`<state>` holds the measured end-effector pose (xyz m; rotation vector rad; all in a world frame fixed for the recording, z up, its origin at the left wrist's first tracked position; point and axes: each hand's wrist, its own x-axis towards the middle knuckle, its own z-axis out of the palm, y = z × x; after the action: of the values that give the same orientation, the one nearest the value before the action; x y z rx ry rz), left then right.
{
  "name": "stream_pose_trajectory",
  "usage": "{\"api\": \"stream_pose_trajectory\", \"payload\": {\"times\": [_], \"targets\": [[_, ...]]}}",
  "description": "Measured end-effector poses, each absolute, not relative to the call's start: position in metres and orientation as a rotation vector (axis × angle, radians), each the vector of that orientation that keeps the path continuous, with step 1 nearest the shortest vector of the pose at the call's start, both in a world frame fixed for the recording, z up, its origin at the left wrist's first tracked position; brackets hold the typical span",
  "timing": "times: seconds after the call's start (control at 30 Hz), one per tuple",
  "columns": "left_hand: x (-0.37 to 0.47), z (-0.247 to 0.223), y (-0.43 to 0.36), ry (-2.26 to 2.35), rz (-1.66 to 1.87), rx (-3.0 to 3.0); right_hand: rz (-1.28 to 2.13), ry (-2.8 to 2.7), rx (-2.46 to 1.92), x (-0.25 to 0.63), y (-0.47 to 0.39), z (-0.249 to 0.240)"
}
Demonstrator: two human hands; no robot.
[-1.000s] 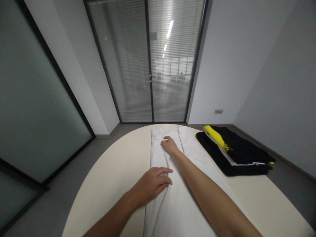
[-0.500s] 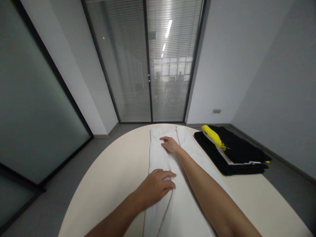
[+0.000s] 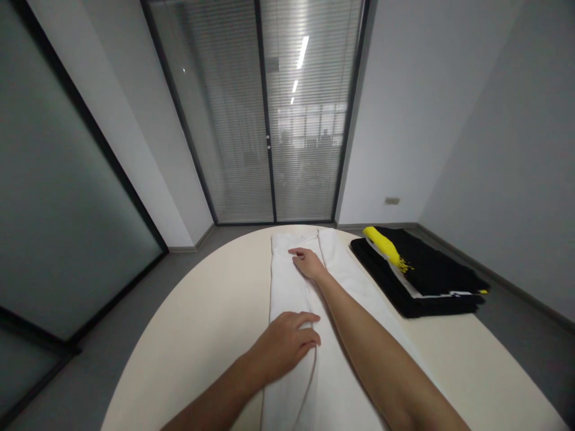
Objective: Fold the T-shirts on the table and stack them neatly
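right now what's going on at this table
A person is working on a white garment laid lengthwise on a round cream table. The left hand lies flat on its near part, and the right hand presses the far end, arm stretched along the cloth. Both hands are open, gripping nothing. A folded stack of black clothes with a yellow print sits to the right.

one white garment, one dark folded stack, one table, two hands.
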<state>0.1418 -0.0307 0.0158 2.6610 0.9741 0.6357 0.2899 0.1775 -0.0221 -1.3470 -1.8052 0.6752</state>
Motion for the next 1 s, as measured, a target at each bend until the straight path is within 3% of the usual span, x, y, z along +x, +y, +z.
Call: {"api": "stream_pose_trajectory", "payload": {"times": [0.73,0.9,1.0], "targets": [[0.139,0.011,-0.028,0.891,0.785,2.483,0.559,-1.919,-1.536,0.278,0.200,-0.004],[0.119,0.002,-0.009,1.378,1.030,2.423,0.496,-1.972,-1.577,0.271,0.221,0.004],[0.111,-0.008,0.001,1.611,0.948,2.448,0.425,-2.008,-1.612,0.260,0.229,0.008]]}}
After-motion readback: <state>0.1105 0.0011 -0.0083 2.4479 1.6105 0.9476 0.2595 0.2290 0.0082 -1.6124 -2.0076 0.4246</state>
